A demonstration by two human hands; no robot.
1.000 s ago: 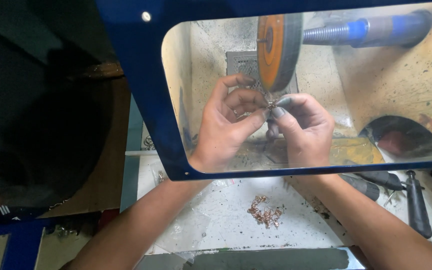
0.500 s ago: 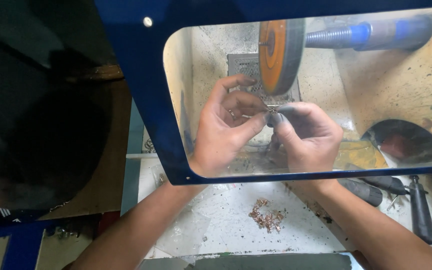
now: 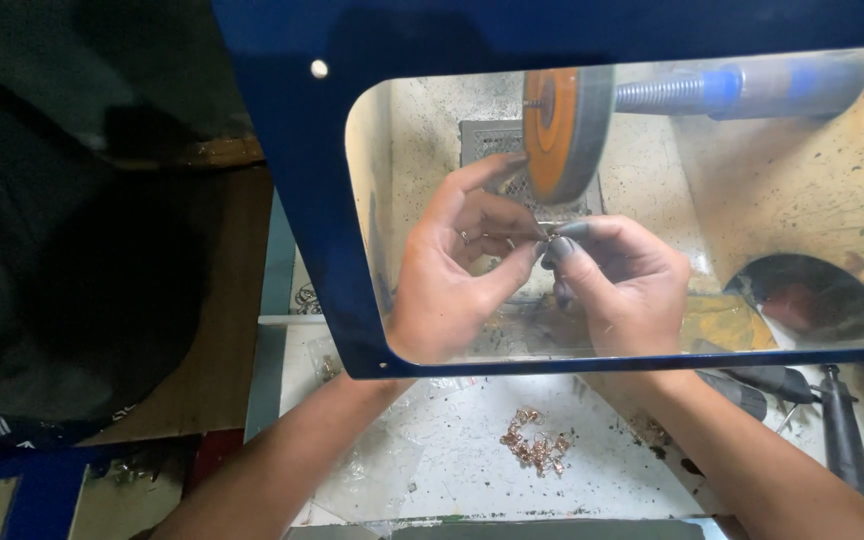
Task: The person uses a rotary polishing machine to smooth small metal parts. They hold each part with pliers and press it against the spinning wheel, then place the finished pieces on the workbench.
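Observation:
Behind a clear shield in a blue frame [image 3: 302, 200], my left hand [image 3: 457, 270] and my right hand [image 3: 622, 280] meet just below an orange polishing wheel [image 3: 564, 130]. Together their fingertips pinch a small thin metal piece [image 3: 544, 229], held close under the wheel's rim. The fingertips of my right hand are dark with grime. The wheel sits on a threaded shaft with a blue sleeve [image 3: 722, 88].
A small heap of copper-coloured metal bits [image 3: 534, 445] lies on the white bench near me. Dark hand tools [image 3: 837, 430] lie at the right. A perforated grille [image 3: 487, 140] sits behind the wheel, and a round dark opening [image 3: 812, 300] is at the right.
Both hands have eased slightly down and away from the wheel's rim, still pinching the small piece; the view has shifted a little.

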